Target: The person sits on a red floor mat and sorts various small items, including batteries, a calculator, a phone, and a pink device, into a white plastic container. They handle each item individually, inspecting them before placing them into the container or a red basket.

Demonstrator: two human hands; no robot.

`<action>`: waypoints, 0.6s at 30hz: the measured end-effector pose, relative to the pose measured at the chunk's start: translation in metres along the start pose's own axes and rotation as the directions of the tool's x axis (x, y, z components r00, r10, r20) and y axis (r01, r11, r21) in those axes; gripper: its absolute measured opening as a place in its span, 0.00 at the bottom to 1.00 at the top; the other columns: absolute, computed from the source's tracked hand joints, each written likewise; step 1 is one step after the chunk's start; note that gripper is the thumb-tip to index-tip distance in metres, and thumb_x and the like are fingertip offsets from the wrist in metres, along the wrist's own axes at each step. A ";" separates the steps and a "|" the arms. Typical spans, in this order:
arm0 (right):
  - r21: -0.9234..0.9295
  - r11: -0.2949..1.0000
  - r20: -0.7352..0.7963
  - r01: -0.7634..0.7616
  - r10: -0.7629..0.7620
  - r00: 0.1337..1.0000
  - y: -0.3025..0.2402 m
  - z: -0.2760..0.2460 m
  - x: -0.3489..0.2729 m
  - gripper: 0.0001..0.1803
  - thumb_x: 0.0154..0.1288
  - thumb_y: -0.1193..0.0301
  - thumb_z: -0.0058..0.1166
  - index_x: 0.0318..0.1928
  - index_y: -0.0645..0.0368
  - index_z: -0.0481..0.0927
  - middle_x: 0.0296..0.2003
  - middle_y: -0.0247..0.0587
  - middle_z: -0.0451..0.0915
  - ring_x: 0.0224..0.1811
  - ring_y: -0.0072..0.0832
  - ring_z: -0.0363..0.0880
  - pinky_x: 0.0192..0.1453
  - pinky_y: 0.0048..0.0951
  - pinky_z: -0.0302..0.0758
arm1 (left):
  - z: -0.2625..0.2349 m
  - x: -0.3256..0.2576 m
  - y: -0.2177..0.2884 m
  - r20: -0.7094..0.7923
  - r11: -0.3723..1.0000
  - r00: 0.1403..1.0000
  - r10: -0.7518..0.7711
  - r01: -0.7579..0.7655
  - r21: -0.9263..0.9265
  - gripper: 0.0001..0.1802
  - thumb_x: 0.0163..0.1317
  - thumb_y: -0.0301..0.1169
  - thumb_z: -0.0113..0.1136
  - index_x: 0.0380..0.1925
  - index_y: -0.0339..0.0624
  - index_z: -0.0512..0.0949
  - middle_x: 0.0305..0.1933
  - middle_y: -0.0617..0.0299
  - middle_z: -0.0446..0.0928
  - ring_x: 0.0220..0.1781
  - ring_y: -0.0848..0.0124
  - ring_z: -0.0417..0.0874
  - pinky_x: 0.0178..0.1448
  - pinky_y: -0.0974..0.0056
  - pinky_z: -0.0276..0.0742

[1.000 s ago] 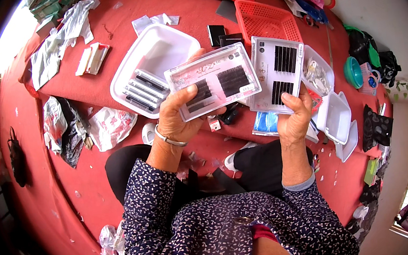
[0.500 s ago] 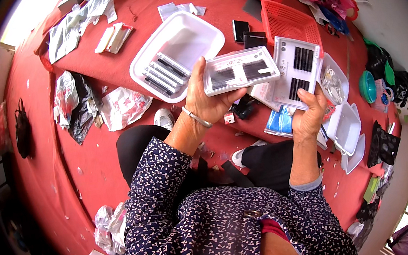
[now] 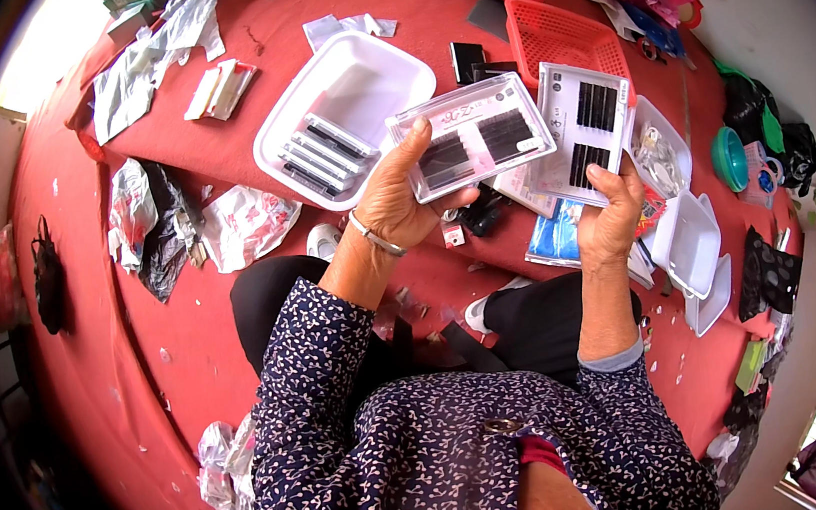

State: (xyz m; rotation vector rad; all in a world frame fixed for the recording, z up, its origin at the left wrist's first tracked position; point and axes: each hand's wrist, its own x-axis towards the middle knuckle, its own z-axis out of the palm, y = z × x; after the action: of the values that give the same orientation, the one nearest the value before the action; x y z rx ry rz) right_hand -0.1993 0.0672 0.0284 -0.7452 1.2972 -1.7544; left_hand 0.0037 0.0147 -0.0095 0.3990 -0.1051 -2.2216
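My left hand (image 3: 394,199) holds a clear-lidded false eyelash case (image 3: 470,119) by its left end, thumb on top and fingers underneath. Two blocks of black lashes show through its tilted lid. My right hand (image 3: 610,222) grips a second lash case (image 3: 561,117) near its lower edge; this one stands more upright, with black lash strips in two groups. The cases are side by side, their near edges close together. Beyond my left hand, a white plastic tub (image 3: 386,61) contains several slim clear cases with dark contents (image 3: 328,157).
A red basket (image 3: 565,39) is at the far right, with black boxes (image 3: 468,61) beside it. White containers (image 3: 691,248) and a blue packet (image 3: 556,236) lie right of my knees. Plastic bags (image 3: 249,226) lie on the red cloth (image 3: 187,351) to the left.
The left case has tilted, so its lid faces me more and its lashes show more fully. The right case has shifted slightly left and up with my hand. The whole view has shifted a little.
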 end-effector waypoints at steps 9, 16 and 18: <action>0.068 0.997 0.003 0.047 -0.047 0.999 -0.011 0.001 -0.008 0.22 0.42 0.78 0.49 0.44 0.67 0.71 0.37 0.41 0.75 0.40 0.28 0.73 0.53 0.29 0.66 | -0.004 0.000 -0.003 0.107 0.999 0.993 -0.038 0.040 -0.012 0.40 0.52 0.61 0.47 0.55 0.41 0.60 0.48 0.53 0.72 0.44 0.60 0.79 0.28 0.59 0.84; 0.082 0.993 -0.001 0.082 -0.082 0.997 -0.012 0.000 -0.008 0.27 0.40 0.76 0.48 0.48 0.68 0.70 0.41 0.42 0.74 0.44 0.30 0.72 0.55 0.29 0.65 | 0.003 -0.003 -0.002 0.202 0.984 0.978 -0.055 0.019 0.175 0.45 0.50 0.64 0.45 0.58 0.40 0.57 0.49 0.49 0.71 0.45 0.53 0.78 0.28 0.64 0.83; 0.087 0.993 0.016 0.083 -0.084 0.996 -0.011 -0.002 -0.008 0.27 0.40 0.76 0.47 0.48 0.68 0.70 0.41 0.42 0.74 0.44 0.30 0.72 0.55 0.29 0.65 | 0.006 -0.005 -0.002 0.242 0.975 0.967 -0.072 0.017 0.222 0.46 0.49 0.63 0.47 0.58 0.39 0.57 0.49 0.47 0.71 0.43 0.53 0.79 0.28 0.66 0.83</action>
State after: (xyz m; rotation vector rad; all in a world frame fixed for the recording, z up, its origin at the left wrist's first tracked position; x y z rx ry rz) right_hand -0.1997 0.0770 0.0380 -0.7750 1.1841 -1.8533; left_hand 0.0034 0.0190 -0.0030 0.2392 -0.4828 -2.3045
